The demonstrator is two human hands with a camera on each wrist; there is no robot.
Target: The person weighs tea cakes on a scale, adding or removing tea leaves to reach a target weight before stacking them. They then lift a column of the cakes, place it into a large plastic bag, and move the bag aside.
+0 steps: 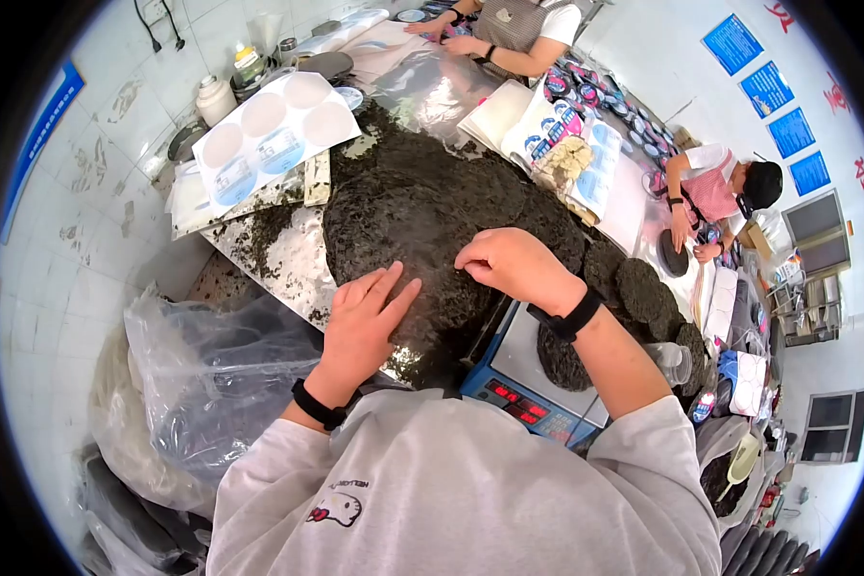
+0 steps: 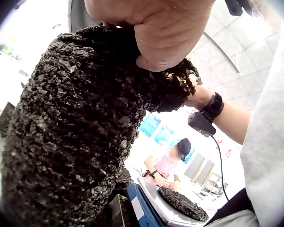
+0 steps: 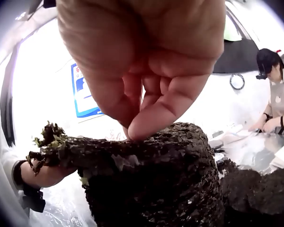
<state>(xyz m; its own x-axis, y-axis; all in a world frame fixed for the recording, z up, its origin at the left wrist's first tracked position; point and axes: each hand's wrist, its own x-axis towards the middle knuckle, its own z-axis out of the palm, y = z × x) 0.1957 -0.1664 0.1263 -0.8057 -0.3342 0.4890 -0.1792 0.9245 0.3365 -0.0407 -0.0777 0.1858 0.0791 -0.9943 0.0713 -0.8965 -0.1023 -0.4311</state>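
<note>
A large dark stack of dried seaweed (image 1: 408, 197) spreads over the table in the head view. My left hand (image 1: 363, 312) lies against its near left part, fingers spread; the left wrist view shows this hand (image 2: 156, 28) on the seaweed (image 2: 80, 127). To its right, my right hand (image 1: 523, 264) has its fingers bent inward. Seen from the right wrist, the thumb and fingertips of that hand (image 3: 144, 71) meet at the top edge of the seaweed (image 3: 156, 184) and pinch it. Loose flakes hang from the edge at left.
A blue scale (image 1: 518, 389) with a round seaweed disc (image 1: 562, 358) stands at near right. More discs (image 1: 646, 293) line the right edge. Label sheets (image 1: 276, 134) lie at back left, clear plastic bags (image 1: 211, 374) at lower left. Two other people work across the table.
</note>
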